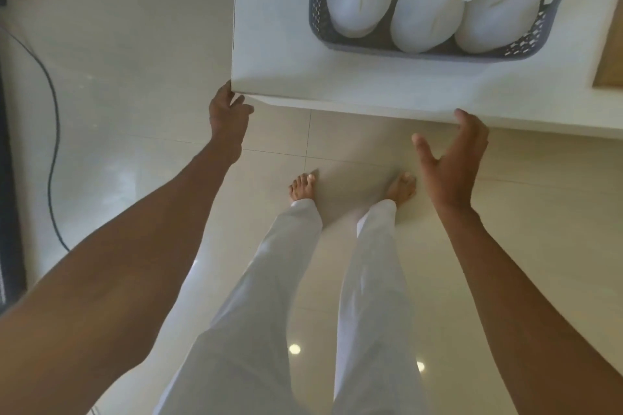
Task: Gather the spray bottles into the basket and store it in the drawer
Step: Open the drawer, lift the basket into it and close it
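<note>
A grey perforated basket [421, 52] sits in a white pulled-out drawer [354, 91] at the top of the view. Several white spray bottles stand in it. One has a green collar [359, 0] and two have yellow collars [426, 17] [499, 17]; more bottles behind them are cut off by the frame. My left hand [227, 114] curls around the drawer's front left corner. My right hand [451, 158] is spread with the palm up, its fingertips touching the underside of the front edge further right.
My bare feet [303, 187] and white trousers stand on glossy cream floor tiles just below the drawer front. A black cable [54, 145] runs along the floor at the left beside dark furniture. A wooden surface [610, 71] shows at the right edge.
</note>
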`<state>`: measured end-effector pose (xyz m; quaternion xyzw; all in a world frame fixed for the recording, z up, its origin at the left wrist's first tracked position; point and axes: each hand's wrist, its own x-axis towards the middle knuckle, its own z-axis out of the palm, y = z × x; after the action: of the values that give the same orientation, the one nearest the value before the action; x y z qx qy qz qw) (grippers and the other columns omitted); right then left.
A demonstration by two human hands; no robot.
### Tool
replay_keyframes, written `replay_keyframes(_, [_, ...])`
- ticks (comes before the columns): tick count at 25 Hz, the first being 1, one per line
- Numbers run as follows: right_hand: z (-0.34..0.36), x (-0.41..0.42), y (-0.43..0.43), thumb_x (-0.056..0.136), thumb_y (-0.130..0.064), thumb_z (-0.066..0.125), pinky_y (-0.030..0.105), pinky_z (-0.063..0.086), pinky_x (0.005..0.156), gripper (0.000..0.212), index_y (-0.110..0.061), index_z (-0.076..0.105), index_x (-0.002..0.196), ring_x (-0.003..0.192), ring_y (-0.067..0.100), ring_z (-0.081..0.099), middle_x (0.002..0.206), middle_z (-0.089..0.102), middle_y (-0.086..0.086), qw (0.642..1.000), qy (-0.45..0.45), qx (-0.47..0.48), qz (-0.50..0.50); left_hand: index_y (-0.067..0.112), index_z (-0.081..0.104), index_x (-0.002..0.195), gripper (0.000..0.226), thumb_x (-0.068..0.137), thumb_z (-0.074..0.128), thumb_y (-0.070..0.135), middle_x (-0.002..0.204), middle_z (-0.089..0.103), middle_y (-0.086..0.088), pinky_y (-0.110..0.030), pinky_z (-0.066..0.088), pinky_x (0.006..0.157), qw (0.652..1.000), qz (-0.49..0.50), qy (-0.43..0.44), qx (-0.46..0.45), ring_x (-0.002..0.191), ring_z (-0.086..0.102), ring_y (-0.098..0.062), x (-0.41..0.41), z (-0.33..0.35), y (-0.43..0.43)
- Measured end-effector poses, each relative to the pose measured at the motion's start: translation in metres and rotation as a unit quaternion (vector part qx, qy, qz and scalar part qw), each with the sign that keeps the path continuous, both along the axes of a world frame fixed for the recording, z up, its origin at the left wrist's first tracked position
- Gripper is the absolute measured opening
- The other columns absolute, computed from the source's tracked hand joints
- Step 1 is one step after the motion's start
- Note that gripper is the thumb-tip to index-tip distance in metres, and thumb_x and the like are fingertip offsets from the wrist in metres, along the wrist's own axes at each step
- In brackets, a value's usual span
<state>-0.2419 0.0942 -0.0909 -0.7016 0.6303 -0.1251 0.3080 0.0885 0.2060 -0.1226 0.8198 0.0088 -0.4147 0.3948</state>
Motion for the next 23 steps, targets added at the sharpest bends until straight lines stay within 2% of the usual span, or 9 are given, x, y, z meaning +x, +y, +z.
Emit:
replay_keyframes(3, [-0.004, 0.006, 0.008, 0.091, -0.035, 0.070, 0.042, 0.040, 0.114, 0.078, -0.003, 0.032, 0.151, 0.143, 0.034, 0.033, 0.155, 0.035, 0.017, 0.994, 0.086, 0.011, 0.063, 0.022, 0.055, 0.136, 0.068, 0.078, 0.048, -0.012, 0.138, 0.059, 0.008, -0.020, 0.047, 0.071, 1.000, -0.020, 0.003, -0.015, 0.113, 0.059, -0.013, 0.001, -0.001, 0.009])
replay_keyframes(5, [-0.008, 0.005, 0.016, 0.092, -0.038, 0.069, 0.049, 0.037, 0.118, 0.086, -0.005, 0.021, 0.156, 0.151, 0.034, 0.023, 0.163, 0.024, 0.015, 0.985, 0.135, 0.029, 0.109, 0.022, 0.052, 0.138, 0.068, 0.079, 0.050, -0.009, 0.139, 0.057, 0.011, -0.020, 0.046, 0.070, 0.998, -0.056, 0.003, -0.017, 0.111, 0.057, -0.012, 0.002, -0.003, 0.015])
replay_keyframes(8, [-0.015, -0.003, 0.027, 0.096, -0.042, 0.062, 0.053, 0.024, 0.125, 0.091, -0.011, 0.006, 0.161, 0.157, 0.034, 0.005, 0.170, 0.005, 0.011, 0.964, 0.197, 0.060, 0.170, 0.024, 0.046, 0.143, 0.063, 0.084, 0.058, 0.003, 0.145, 0.051, 0.014, -0.024, 0.045, 0.085, 0.997, -0.069, 0.018, -0.013, 0.124, 0.054, -0.013, -0.001, -0.004, 0.020])
replay_keyframes(11, [-0.022, -0.010, 0.031, 0.099, -0.044, 0.056, 0.060, 0.019, 0.125, 0.090, -0.013, -0.001, 0.161, 0.157, 0.035, -0.003, 0.170, -0.006, 0.010, 0.946, 0.238, 0.071, 0.206, 0.020, 0.033, 0.152, 0.066, 0.092, 0.059, 0.015, 0.157, 0.038, 0.005, -0.029, 0.042, 0.105, 0.994, -0.090, -0.045, 0.045, 0.141, 0.042, -0.018, -0.019, 0.000, 0.020])
replay_keyframes(12, [-0.023, -0.012, 0.031, 0.099, -0.044, 0.055, 0.062, 0.018, 0.124, 0.089, -0.013, -0.001, 0.161, 0.157, 0.035, -0.004, 0.170, -0.007, 0.010, 0.944, 0.245, 0.073, 0.209, 0.016, 0.025, 0.156, 0.068, 0.095, 0.057, 0.021, 0.161, 0.030, -0.001, -0.032, 0.036, 0.116, 0.981, -0.138, -0.103, 0.089, 0.147, 0.033, -0.020, -0.029, 0.002, 0.020])
replay_keyframes(14, [-0.025, -0.014, 0.029, 0.100, -0.046, 0.052, 0.065, 0.015, 0.123, 0.087, -0.014, -0.001, 0.161, 0.157, 0.036, -0.005, 0.170, -0.007, 0.011, 0.941, 0.253, 0.070, 0.213, 0.007, 0.013, 0.158, 0.071, 0.101, 0.048, 0.030, 0.166, 0.015, -0.012, -0.035, 0.020, 0.125, 0.916, -0.264, -0.259, 0.153, 0.154, 0.016, -0.026, -0.058, 0.007, 0.023])
replay_keyframes(16, [-0.026, -0.014, 0.026, 0.100, -0.048, 0.051, 0.065, 0.015, 0.123, 0.086, -0.015, -0.001, 0.161, 0.157, 0.036, -0.004, 0.170, -0.006, 0.012, 0.937, 0.260, 0.066, 0.223, 0.006, 0.009, 0.158, 0.070, 0.102, 0.041, 0.033, 0.167, 0.007, -0.015, -0.042, 0.015, 0.127, 0.851, -0.366, -0.351, 0.133, 0.155, 0.007, -0.030, -0.087, 0.012, 0.022])
replay_keyframes(19, [-0.028, -0.013, 0.024, 0.101, -0.050, 0.049, 0.066, 0.014, 0.123, 0.085, -0.014, 0.000, 0.161, 0.157, 0.036, -0.006, 0.169, -0.007, 0.014, 0.928, 0.271, 0.088, 0.240, 0.012, 0.005, 0.159, 0.069, 0.103, 0.038, 0.036, 0.168, 0.002, -0.008, -0.051, 0.011, 0.126, 0.789, -0.516, -0.319, 0.095, 0.156, 0.002, -0.028, -0.121, 0.008, 0.019])
replay_keyframes(23, [-0.029, -0.016, 0.030, 0.101, -0.051, 0.048, 0.067, 0.015, 0.122, 0.086, -0.013, 0.000, 0.161, 0.157, 0.037, -0.007, 0.169, -0.007, 0.013, 0.929, 0.262, 0.111, 0.238, 0.016, 0.002, 0.159, 0.072, 0.103, 0.039, 0.042, 0.168, -0.003, -0.006, -0.052, 0.011, 0.125, 0.738, -0.586, -0.294, 0.157, 0.156, -0.002, -0.027, -0.131, 0.004, 0.026])
